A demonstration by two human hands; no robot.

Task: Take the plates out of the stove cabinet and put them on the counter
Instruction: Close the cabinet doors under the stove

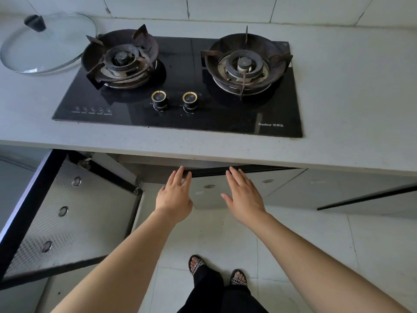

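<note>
**Both hands at the cabinet door under the hob**

The plates cannot be seen: the inside of the stove cabinet [158, 175], directly below the hob [180, 86], is hidden under the overhanging front edge of the tabletop [338, 109].

The left hand [174, 195] reaches forward below the hob's two knobs [159, 100], palm down and fingers straight and slightly spread. Its fingertips lie at the left end of the dark top edge of the middle door [209, 197]. Its grip is released and holds nothing. The right hand [244, 193] is stretched out the same way just beside it, below the hob's right burner [244, 66]. Its fingers are straight and together, the thumb is out to the side, and its grip is likewise released. Whether its fingertips touch the door edge cannot be told. Both forearms are bare and extended.

The middle door is pale grey with a dark rim and stands slightly ajar. Below and left of the hob, a second door [67, 211] is swung wide open, showing a patterned metallic inner face with three round fittings. A glass lid [45, 44] with a dark knob lies on the tabletop just left of the hob's left burner [121, 59]. Beneath the hob, on the pale tiled floor [293, 245], are two feet in patterned sandals [196, 264].
</note>
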